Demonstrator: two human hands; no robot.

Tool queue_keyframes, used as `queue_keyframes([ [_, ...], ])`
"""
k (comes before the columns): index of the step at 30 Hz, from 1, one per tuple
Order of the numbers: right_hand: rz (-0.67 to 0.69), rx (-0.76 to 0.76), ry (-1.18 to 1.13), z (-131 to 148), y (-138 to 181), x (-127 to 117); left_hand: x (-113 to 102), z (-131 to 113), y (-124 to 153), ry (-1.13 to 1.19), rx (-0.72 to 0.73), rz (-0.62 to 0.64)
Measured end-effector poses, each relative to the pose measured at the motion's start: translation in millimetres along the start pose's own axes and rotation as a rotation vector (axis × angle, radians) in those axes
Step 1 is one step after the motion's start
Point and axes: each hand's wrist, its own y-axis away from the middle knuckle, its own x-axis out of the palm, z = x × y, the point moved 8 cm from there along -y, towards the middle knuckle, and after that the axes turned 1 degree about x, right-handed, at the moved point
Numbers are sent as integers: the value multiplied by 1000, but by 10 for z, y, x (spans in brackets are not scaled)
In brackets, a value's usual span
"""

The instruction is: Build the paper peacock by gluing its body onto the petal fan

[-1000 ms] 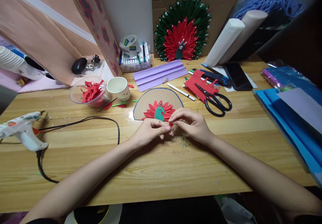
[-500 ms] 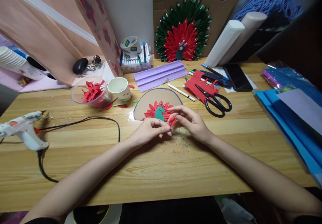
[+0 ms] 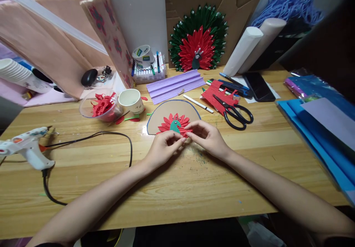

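A half-round cardboard piece (image 3: pixel 163 112) lies on the wooden table (image 3: pixel 177 180), with red paper petals (image 3: pixel 169 123) fanned around a teal bird shape (image 3: pixel 175 125). My left hand (image 3: pixel 162 149) and my right hand (image 3: pixel 208 138) meet at its lower edge. Both pinch a small red petal (image 3: pixel 185 134) between their fingertips, just below the bird.
A white glue gun (image 3: pixel 26 149) with a black cord (image 3: pixel 91 138) lies at the left. A clear bowl of red petals (image 3: pixel 101 104), a paper cup (image 3: pixel 131 100), black scissors (image 3: pixel 234 112), purple crepe paper (image 3: pixel 174 84) and a finished peacock fan (image 3: pixel 198 40) stand behind. Blue sheets (image 3: pixel 318 128) fill the right.
The camera tipped down slightly. My right hand drew back in to my left, and the fingertips closed together on the red petal below the bird.
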Motion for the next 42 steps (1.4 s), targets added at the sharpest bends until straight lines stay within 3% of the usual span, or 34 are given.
queue_keyframes([
  [5, 18, 22, 13, -25, 13, 39, -17, -114, 9, -244, 172, -41],
  [8, 14, 6, 21, -8, 18, 47, -14, -122, 10, -292, 199, -48],
  [19, -2, -33, 6, -3, 4, 28, 17, -73, 2, -122, 93, 12],
  [27, 7, -89, 50, 65, 27, 32, 0, 24, -24, 77, -78, 42],
  [35, 13, -141, 65, 112, 54, 36, 30, 67, -51, 69, -184, 189],
  [42, 0, -146, -20, 126, 39, 6, 62, 8, -58, 123, -125, 344],
])
